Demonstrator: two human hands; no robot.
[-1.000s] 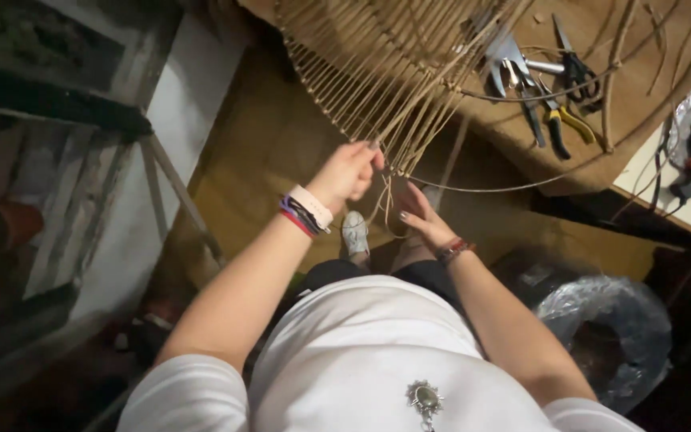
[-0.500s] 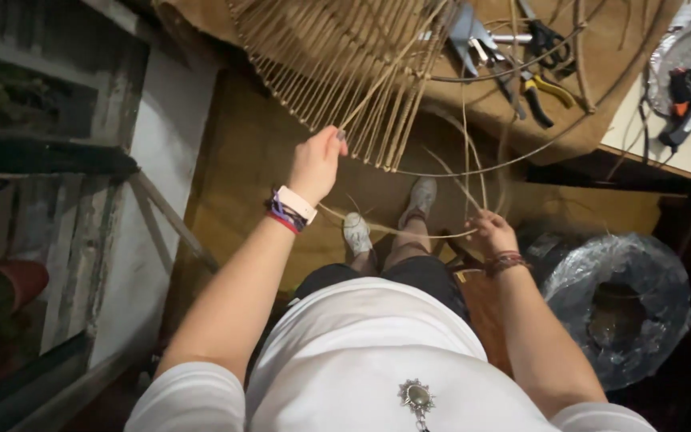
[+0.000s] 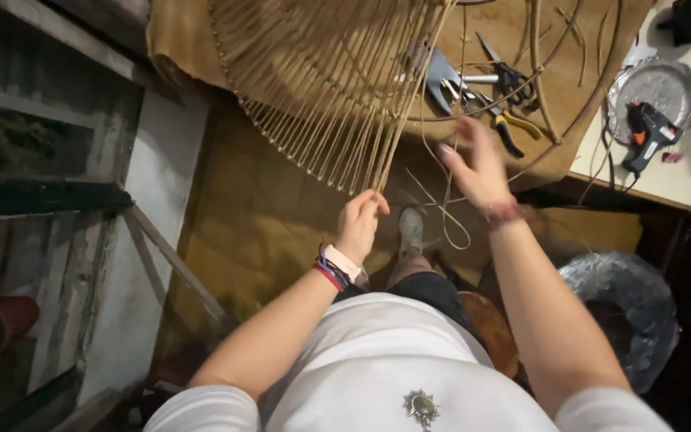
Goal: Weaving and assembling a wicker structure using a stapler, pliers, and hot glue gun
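Observation:
A fan of thin cane spokes (image 3: pixel 337 88) hangs off the edge of a brown work table (image 3: pixel 521 32) above my lap. My left hand (image 3: pixel 361 224) pinches the lower ends of the spokes at the fan's right side, fingers closed on them. My right hand (image 3: pixel 477 172) is raised and blurred, fingers spread, with a loose thin cane strand (image 3: pixel 449 216) looping beside and below it; whether it holds the strand is unclear.
Pliers and cutters (image 3: pixel 497 96) lie on the table beyond the fan. A glue gun (image 3: pixel 645 136) and a foil dish (image 3: pixel 656 84) sit on a pale surface at right. A plastic-lined bin (image 3: pixel 625 308) stands on the floor by my right arm. My shoe (image 3: pixel 411 228) rests below.
My right hand has risen from low by my knee up toward the table edge. My left hand has dropped slightly and closed on the spoke ends.

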